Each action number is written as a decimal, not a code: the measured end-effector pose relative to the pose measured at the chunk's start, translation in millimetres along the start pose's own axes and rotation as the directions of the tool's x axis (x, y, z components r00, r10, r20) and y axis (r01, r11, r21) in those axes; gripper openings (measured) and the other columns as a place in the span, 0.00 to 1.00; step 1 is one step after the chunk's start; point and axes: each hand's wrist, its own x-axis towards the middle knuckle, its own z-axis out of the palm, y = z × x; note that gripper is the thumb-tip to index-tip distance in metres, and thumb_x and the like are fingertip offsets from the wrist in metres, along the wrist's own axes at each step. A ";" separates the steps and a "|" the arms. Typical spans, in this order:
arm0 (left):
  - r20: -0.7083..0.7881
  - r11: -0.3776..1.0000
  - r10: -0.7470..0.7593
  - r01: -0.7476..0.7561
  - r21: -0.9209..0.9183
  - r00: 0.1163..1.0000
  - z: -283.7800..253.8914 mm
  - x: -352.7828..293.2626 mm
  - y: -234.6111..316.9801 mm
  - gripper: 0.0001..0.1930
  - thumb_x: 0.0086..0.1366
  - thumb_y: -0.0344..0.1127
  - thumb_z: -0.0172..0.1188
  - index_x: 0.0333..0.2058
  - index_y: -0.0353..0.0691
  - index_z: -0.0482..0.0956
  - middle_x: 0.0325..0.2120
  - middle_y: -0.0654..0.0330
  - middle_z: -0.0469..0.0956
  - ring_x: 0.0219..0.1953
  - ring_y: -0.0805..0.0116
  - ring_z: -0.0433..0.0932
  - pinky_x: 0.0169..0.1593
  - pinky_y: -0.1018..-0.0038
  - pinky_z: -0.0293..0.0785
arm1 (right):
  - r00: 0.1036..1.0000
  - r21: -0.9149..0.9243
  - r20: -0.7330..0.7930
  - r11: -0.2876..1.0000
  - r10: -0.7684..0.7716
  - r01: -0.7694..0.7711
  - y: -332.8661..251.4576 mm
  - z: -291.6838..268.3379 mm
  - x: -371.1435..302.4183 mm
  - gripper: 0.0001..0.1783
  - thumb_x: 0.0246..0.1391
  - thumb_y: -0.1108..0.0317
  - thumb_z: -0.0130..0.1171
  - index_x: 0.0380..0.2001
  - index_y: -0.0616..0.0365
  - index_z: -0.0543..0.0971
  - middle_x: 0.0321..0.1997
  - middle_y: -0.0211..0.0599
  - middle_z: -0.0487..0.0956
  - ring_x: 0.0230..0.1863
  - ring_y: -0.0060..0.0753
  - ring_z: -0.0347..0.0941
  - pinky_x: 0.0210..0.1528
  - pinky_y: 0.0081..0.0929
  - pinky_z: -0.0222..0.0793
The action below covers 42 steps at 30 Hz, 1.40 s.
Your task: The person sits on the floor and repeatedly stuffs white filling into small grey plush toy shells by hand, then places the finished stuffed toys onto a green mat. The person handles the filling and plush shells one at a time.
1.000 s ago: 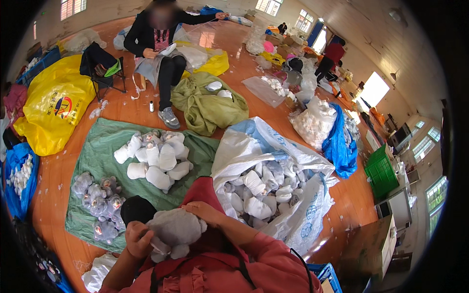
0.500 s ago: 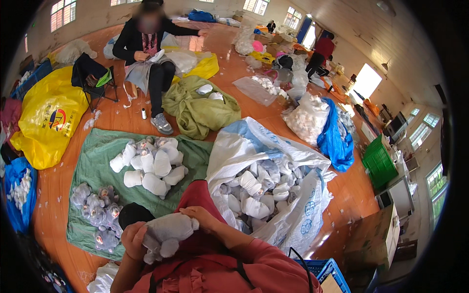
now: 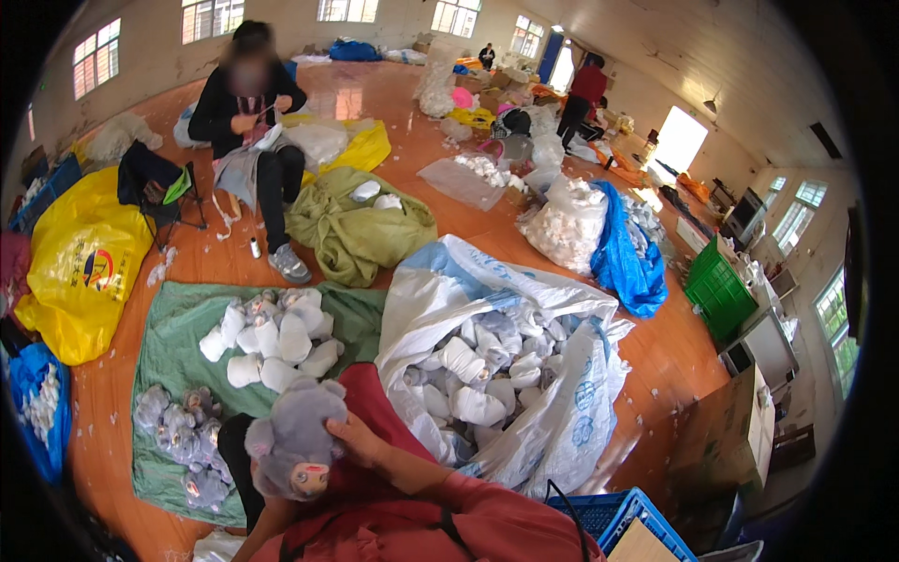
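pointing lengthwise toward the wearer point(image 3: 403, 534), face end nearest, a plush toy point(image 3: 298, 433) fills the right hand point(image 3: 356, 438); left hand's grip hidden.

On the green cloth point(image 3: 169, 347), a bare strip lies between the grey toys point(image 3: 187, 431) at the left and the white pieces point(image 3: 292, 342) farther; there is room to pass. Right of the right hand point(image 3: 361, 438), the side of the white sack point(image 3: 585, 403) stands in the way, but from above its mouth is open. Between sack and carton point(image 3: 721, 431), the floor point(image 3: 655, 389) gives passage; the blue crate point(image 3: 599, 510) obstructs the near right.
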 end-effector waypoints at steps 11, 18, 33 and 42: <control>-0.030 0.978 0.191 -0.188 0.091 0.981 38.9 1.1 29.5 0.16 0.69 0.46 0.41 0.40 0.39 0.71 0.37 0.60 0.74 0.41 0.67 0.73 0.49 0.66 0.71 | 0.971 0.201 -0.129 0.953 -0.202 0.225 26.2 -13.4 3.9 0.27 0.66 0.55 0.50 0.64 0.54 0.63 0.61 0.32 0.70 0.61 0.31 0.66 0.63 0.33 0.62; 0.074 0.970 0.237 -0.240 0.035 0.969 84.0 -1.0 34.8 0.12 0.66 0.42 0.49 0.38 0.39 0.70 0.34 0.60 0.73 0.36 0.70 0.74 0.41 0.71 0.74 | 0.939 0.112 -0.214 0.948 -0.269 0.297 17.2 -31.6 -2.2 0.26 0.66 0.58 0.50 0.63 0.56 0.64 0.59 0.31 0.72 0.58 0.29 0.68 0.61 0.32 0.65; 0.143 0.951 -0.113 0.066 0.301 0.983 78.0 30.4 15.7 0.06 0.63 0.35 0.56 0.36 0.43 0.70 0.35 0.58 0.77 0.34 0.67 0.78 0.40 0.67 0.78 | 0.831 0.033 -0.446 0.922 -0.332 0.386 4.0 -48.5 -33.7 0.18 0.67 0.68 0.47 0.58 0.58 0.68 0.53 0.31 0.76 0.50 0.28 0.74 0.55 0.29 0.69; 0.054 0.974 -0.228 0.227 0.008 0.972 107.4 21.4 9.2 0.07 0.67 0.36 0.44 0.37 0.43 0.71 0.35 0.55 0.77 0.38 0.57 0.79 0.47 0.57 0.78 | 0.800 0.110 -0.468 0.873 -0.376 0.475 -18.7 -46.0 -47.2 0.22 0.66 0.68 0.48 0.62 0.56 0.65 0.57 0.33 0.73 0.57 0.29 0.70 0.61 0.31 0.65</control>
